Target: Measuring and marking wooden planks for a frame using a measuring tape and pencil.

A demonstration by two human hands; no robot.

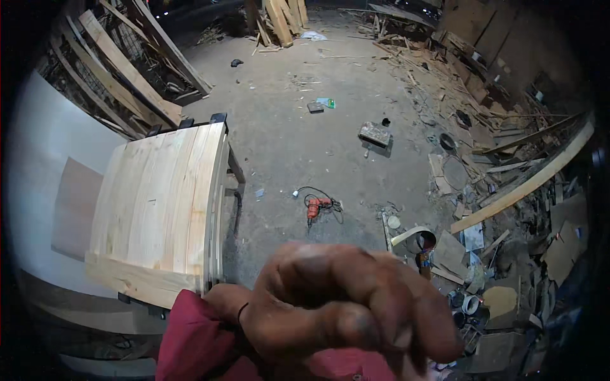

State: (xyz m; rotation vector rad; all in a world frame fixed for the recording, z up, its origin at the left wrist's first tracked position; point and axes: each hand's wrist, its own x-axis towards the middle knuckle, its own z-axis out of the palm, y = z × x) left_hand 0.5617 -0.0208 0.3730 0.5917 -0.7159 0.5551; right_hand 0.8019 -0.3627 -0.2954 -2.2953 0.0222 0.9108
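My left hand (346, 301) is raised close in front of the view, its fingers curled and the thumb folded in against them. Nothing shows between the fingers. A red sleeve (197, 333) covers the forearm, with a thin dark band at the wrist. More red cloth shows below the hand. My right hand cannot be made out. Just left of the raised hand stands a table-like top of pale wooden boards (155, 203) on dark legs. Beyond the hand, a red corded power drill (316, 206) lies on the floor, its black cord looped beside it.
A dusty metal box-like object (375, 134) and a small dark block (316, 108) lie on the grey floor (273, 140). Scrap wood and debris (502, 254) spread along the right, under a long curved plank (527, 190). Boards (121, 70) lean at the far left.
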